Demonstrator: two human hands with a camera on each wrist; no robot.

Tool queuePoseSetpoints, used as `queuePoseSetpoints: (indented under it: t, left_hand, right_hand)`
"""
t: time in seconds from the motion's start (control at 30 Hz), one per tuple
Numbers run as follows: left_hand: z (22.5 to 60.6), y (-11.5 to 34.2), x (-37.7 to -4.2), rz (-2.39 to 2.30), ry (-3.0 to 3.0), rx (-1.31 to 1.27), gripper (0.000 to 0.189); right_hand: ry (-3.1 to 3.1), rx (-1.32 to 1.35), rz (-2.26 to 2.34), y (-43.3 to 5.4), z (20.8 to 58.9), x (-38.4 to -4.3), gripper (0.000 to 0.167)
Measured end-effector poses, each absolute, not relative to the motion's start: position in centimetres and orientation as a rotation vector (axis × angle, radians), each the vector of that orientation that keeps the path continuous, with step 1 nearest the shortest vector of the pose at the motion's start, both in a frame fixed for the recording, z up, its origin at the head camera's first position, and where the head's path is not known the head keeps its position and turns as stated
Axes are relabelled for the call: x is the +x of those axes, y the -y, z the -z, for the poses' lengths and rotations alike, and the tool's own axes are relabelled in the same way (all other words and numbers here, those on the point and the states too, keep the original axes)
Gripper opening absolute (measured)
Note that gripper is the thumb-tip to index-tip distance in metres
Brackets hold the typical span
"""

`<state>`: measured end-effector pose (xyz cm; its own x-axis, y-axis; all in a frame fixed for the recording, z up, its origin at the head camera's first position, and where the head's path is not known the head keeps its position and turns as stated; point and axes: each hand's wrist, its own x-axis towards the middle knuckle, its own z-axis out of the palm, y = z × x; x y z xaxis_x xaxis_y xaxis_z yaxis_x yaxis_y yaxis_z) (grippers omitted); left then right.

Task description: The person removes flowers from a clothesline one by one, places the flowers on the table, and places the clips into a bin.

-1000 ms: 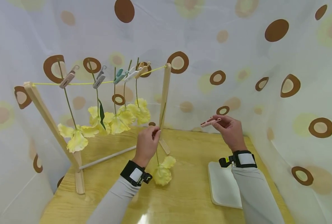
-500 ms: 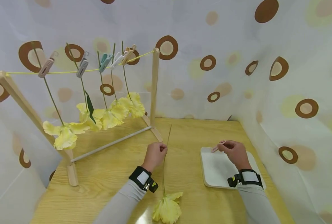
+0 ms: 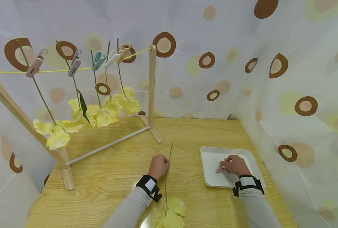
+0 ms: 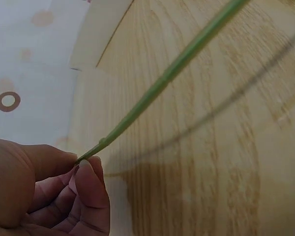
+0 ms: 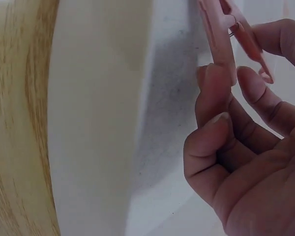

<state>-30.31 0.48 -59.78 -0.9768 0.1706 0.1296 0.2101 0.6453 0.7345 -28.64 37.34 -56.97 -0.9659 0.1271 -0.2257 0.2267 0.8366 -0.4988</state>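
Note:
Between thumb and fingertip, my left hand point(image 3: 159, 166) pinches the green stem point(image 4: 172, 73) of a yellow artificial flower point(image 3: 172, 218). The blossom hangs toward the near edge of the head view, and the stem's tip points away from me. My right hand point(image 3: 236, 166) holds a pink clothespin point(image 5: 220, 42) by its handles, low over the white tray point(image 3: 210, 155). In the right wrist view the thumb and fingers lie on both handles. Whether the clothespin touches the tray floor I cannot tell.
A wooden rack point(image 3: 152, 85) with a yellow line stands at the left. Several yellow flowers point(image 3: 58, 136) hang upside down from it, held by clothespins point(image 3: 75, 67) of different colours. A grey crossbar point(image 3: 109, 145) joins its feet. A spotted curtain point(image 3: 183, 72) encloses the wooden table point(image 3: 117, 196).
Both hands have come down: the left with the flower, away from the rack toward the table, the right with the pink clothespin, to the tray. The head view has shifted right and down.

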Motion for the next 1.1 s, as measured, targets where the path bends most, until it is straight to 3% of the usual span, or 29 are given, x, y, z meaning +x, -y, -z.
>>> queuePoseSetpoints:
  t: [0.4,0.63,0.73,0.9,1.1]
  left_hand:
    - [60.0,0.8,-30.0,1.090,2.817,-0.290,0.045]
    - [59.7,1.6,-30.3,1.131,2.808,-0.284,0.059]
    - [59.1,2.1,-30.7,1.157,2.796,-0.281,0.049]
    - [56.2,4.3,-32.7,1.150,2.657,-0.237,0.010]
    - [50.7,7.5,-35.4,1.124,2.474,-0.202,0.011]
  right_hand:
    - [-2.933,0.271,0.569,-34.5,57.4,-30.1,0.027]
    - [-2.984,0.296,0.517,-34.5,57.0,-30.4,0.035]
    - [-3.046,0.306,0.571,-34.1,56.2,-30.5,0.037]
    - [-3.213,0.156,0.710,-30.3,53.5,-32.9,0.033]
    - [-3.322,-0.140,1.007,-23.0,49.0,-36.8,0.027]
